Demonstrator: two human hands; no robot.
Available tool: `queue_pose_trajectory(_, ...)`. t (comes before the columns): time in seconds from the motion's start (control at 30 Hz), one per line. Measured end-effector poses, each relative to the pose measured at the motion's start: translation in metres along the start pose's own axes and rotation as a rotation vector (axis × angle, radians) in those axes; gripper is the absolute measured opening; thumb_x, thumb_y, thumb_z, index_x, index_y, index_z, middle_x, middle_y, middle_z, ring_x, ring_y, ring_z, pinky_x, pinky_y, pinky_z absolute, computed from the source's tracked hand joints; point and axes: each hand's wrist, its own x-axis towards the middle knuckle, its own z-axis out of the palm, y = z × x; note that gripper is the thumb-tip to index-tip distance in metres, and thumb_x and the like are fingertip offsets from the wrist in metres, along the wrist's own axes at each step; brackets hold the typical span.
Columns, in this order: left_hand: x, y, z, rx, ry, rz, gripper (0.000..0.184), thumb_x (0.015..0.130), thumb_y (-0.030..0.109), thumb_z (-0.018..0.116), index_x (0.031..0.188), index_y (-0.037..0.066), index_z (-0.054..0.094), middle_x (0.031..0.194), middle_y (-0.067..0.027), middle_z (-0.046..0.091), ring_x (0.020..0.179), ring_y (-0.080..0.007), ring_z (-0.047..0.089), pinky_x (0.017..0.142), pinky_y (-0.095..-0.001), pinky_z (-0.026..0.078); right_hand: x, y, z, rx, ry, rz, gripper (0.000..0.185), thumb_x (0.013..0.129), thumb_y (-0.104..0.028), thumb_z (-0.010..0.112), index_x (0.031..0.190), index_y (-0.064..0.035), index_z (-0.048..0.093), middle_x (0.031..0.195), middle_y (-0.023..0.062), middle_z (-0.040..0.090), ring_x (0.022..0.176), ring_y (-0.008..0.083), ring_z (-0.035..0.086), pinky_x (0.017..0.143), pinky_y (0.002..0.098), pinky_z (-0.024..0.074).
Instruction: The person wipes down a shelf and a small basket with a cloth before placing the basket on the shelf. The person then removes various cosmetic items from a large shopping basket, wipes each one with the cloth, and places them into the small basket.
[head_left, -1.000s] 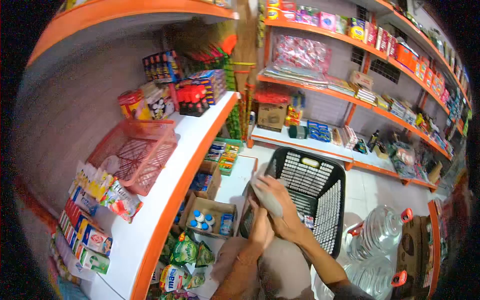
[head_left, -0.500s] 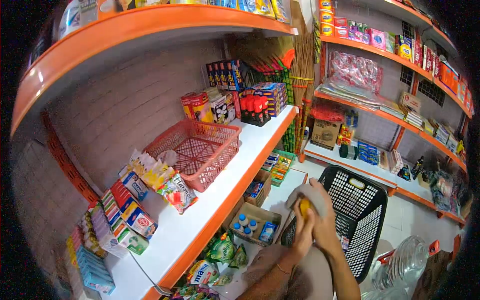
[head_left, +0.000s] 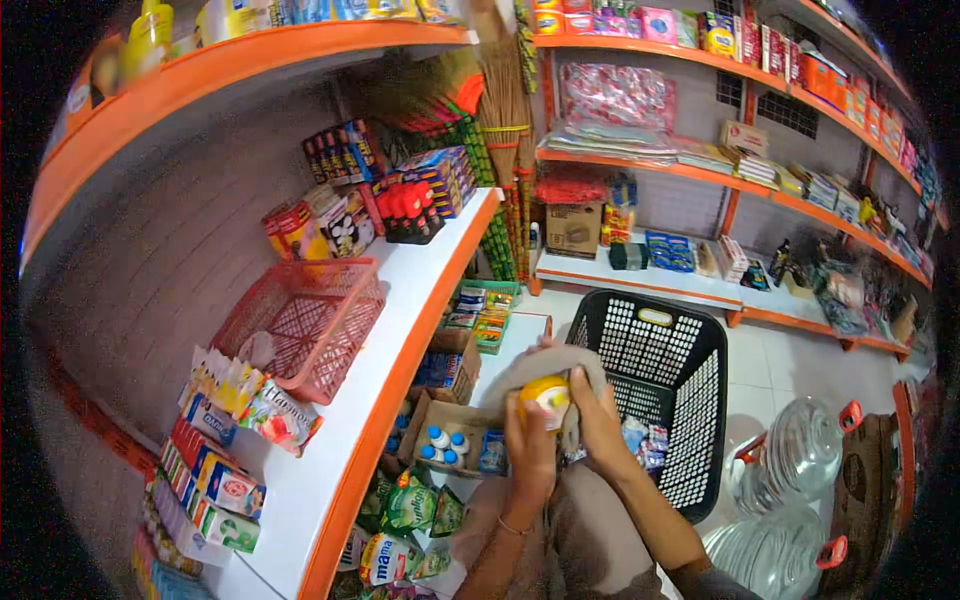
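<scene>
Both hands are together above the lap, just left of a black basket (head_left: 690, 440). My left hand (head_left: 530, 445) has its fingers wrapped round a yellow item (head_left: 547, 398) with a pale label. My right hand (head_left: 598, 425) grips a grey cloth (head_left: 520, 375), thumb on top, and the cloth lies behind and around the yellow item. Small packets (head_left: 645, 440) lie inside the basket. A cardboard box (head_left: 425, 415) with blue-capped white bottles (head_left: 442, 444) stands left of my left hand.
On the white shelf (head_left: 400, 290) at left are a red basket (head_left: 320, 325), packets and boxes. Large clear water bottles (head_left: 795, 455) stand at right. Stocked orange-edged shelves (head_left: 640, 165) line the back. Green packs (head_left: 410, 500) lie at lower left.
The yellow item now shows much more between the hands, and the cloth is spread wider behind it. The view swung right, then back left.
</scene>
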Motion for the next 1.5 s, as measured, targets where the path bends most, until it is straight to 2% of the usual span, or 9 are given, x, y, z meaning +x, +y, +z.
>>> queue_pose_trajectory(0.17,0.009,0.026,0.007,-0.135,0.531,-0.295,0.064,0.107,0.051,0.040,0.144,-0.001,0.042,0.137,-0.0146,0.053,0.121,-0.0243,0.055,0.101,-0.0358,0.046,-0.043,0.006,0.015,-0.101,-0.064,0.118,0.042,0.103,-0.026,0.052,0.139,-0.0036,0.052,0.148,0.0131,0.050,0.134,0.0226,0.047,0.110,0.0328,0.0372)
queue_pose_trajectory(0.23,0.003,-0.007,-0.012,-0.002,0.421,-0.187,0.062,0.108,0.047,0.036,0.147,0.000,0.038,0.145,-0.0139,0.046,0.129,-0.0253,0.049,0.108,-0.0370,0.040,-0.048,0.009,0.025,-0.205,-0.182,-0.184,0.047,0.102,-0.028,0.054,0.143,-0.0054,0.050,0.150,0.0131,0.049,0.141,0.0273,0.042,0.114,0.0365,0.0338)
queue_pose_trajectory(0.43,-0.018,-0.004,0.008,-0.041,0.171,-0.051,0.057,0.109,0.046,0.033,0.140,-0.001,0.042,0.139,-0.0149,0.046,0.128,-0.0254,0.046,0.110,-0.0386,0.036,-0.023,0.006,0.016,-0.664,-0.134,-0.417,0.054,0.100,-0.031,0.054,0.148,-0.0066,0.046,0.152,0.0129,0.047,0.146,0.0381,0.033,0.119,0.0448,0.0254)
queue_pose_trajectory(0.67,-0.013,0.012,0.018,-0.041,0.304,0.045,0.051,0.109,0.047,0.032,0.125,0.001,0.049,0.126,-0.0133,0.049,0.120,-0.0233,0.049,0.106,-0.0393,0.038,-0.017,0.020,0.017,-0.204,-0.203,-0.077,0.063,0.108,-0.047,0.038,0.152,-0.0027,0.037,0.153,0.0155,0.044,0.141,0.0248,0.040,0.119,0.0363,0.0257)
queue_pose_trajectory(0.77,-0.002,0.001,0.007,-0.154,0.472,0.150,0.059,0.108,0.052,0.032,0.128,0.000,0.052,0.125,-0.0135,0.058,0.114,-0.0246,0.058,0.102,-0.0379,0.045,-0.038,0.019,0.023,-0.141,-0.172,-0.005,0.061,0.106,-0.043,0.045,0.147,0.0008,0.040,0.151,0.0177,0.043,0.138,0.0287,0.041,0.116,0.0365,0.0294)
queue_pose_trajectory(0.93,0.003,-0.017,-0.010,-0.317,0.338,0.034,0.060,0.107,0.053,0.033,0.125,0.000,0.053,0.125,-0.0147,0.058,0.116,-0.0257,0.057,0.104,-0.0395,0.043,-0.044,0.027,0.018,-0.291,-0.052,-0.154,0.056,0.098,-0.007,0.057,0.150,0.0001,0.039,0.150,0.0158,0.044,0.139,0.0257,0.042,0.115,0.0345,0.0307)
queue_pose_trajectory(1.1,-0.001,0.022,0.018,0.467,0.156,0.397,0.045,0.105,0.031,0.054,0.132,-0.005,0.050,0.135,-0.0192,0.054,0.124,-0.0304,0.053,0.111,-0.0422,0.036,-0.034,-0.001,0.018,-0.122,0.206,-0.244,0.058,0.092,0.004,0.058,0.148,-0.0022,0.045,0.145,0.0150,0.051,0.130,0.0230,0.052,0.108,0.0313,0.0399)
queue_pose_trajectory(1.23,-0.006,0.015,0.021,0.293,-0.008,0.176,0.046,0.097,0.013,0.063,0.137,-0.003,0.047,0.130,-0.0167,0.055,0.122,-0.0278,0.054,0.107,-0.0397,0.040,-0.025,0.002,0.007,-0.008,0.358,-0.322,0.046,0.097,0.000,0.058,0.142,0.0029,0.050,0.140,0.0142,0.057,0.124,0.0215,0.057,0.105,0.0317,0.0438)
queue_pose_trajectory(1.5,-0.004,0.033,0.017,0.679,0.096,0.427,0.030,0.084,0.009,0.074,0.113,0.006,0.068,0.113,-0.0090,0.064,0.115,-0.0279,0.056,0.101,-0.0399,0.040,-0.032,0.008,-0.003,0.587,0.271,0.273,0.041,0.105,-0.038,0.055,0.130,-0.0057,0.055,0.114,0.0071,0.064,0.097,0.0143,0.065,0.083,0.0307,0.0545)
